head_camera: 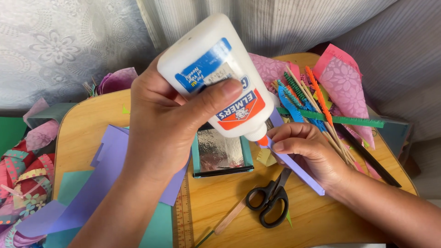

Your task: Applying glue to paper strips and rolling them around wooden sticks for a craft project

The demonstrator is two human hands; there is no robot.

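Scraps first, far left of the frame: a heap of patterned paper trimmings (23, 183) in reds and pinks spills beside the wooden table (220, 202), and big lilac paper sheets (108, 170) lie over a teal sheet (73, 186) at lower left. Moving in, the left hand (161, 128) comes up from bottom centre, fingers wrapped around a white glue bottle (213, 69), thumb pressed flat across the label. The bottle is tipped nozzle-down, its orange tip (262, 140) touching the upper end of a narrow lilac paper strip (294, 165) just right of centre. Under the bottle sits a small teal-edged tray with a silvery lining (220, 154), and a wooden ruler (183, 216) runs down toward the bottom edge. Below the strip: black scissors (268, 200) and a flat wooden craft stick (232, 216). The right hand (312, 154) enters from lower right, thumb and forefinger pinching the strip close to the nozzle, other fingers curled beneath it. Behind it, upper right, a bundle of fringed paper-wrapped sticks (312, 105) in blue, green and orange lies against pink patterned paper (342, 82).

To my eye, the trick now is a gentle squeeze with the tip gliding along the strip's middle, a thin bead rather than a blob, and that pinch holding the strip flat and clear of wet glue.
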